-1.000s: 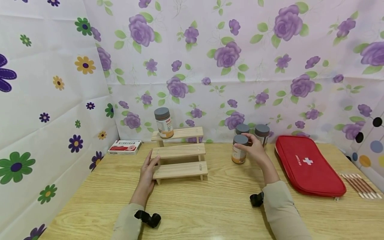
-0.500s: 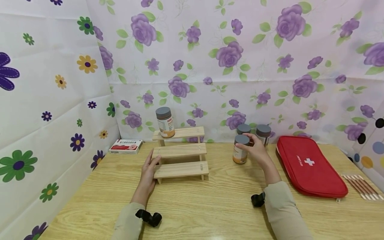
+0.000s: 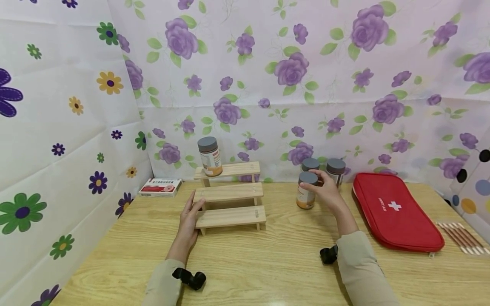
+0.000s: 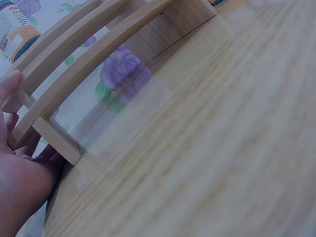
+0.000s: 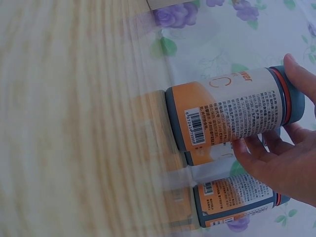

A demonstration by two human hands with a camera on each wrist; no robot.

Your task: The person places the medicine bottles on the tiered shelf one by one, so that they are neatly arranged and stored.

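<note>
My left hand (image 3: pixel 188 219) grips the left end of a three-step wooden rack (image 3: pixel 229 216). In the left wrist view the thumb lies against a step and the fingers reach under the rack. A supplement bottle (image 3: pixel 210 159) with a grey cap stands on the left of the top step. To the right, my right hand (image 3: pixel 325 190) holds a second bottle (image 5: pixel 232 108) near its cap, thumb on one side and fingers on the other. That bottle stands upright on the table. Close behind the held bottle are a third bottle (image 3: pixel 310 165), partly hidden, and another bottle (image 3: pixel 335 168).
A red first aid pouch (image 3: pixel 394 212) lies right of the bottles, with a row of cotton swabs (image 3: pixel 461 238) beyond it. At the back left is a small white and red medicine box (image 3: pixel 160 187). Flowered cloth (image 3: pixel 260 68) hangs behind the wooden table (image 3: pixel 268 267).
The camera view shifts very slightly. Both hands, the rack and the bottles keep their places.
</note>
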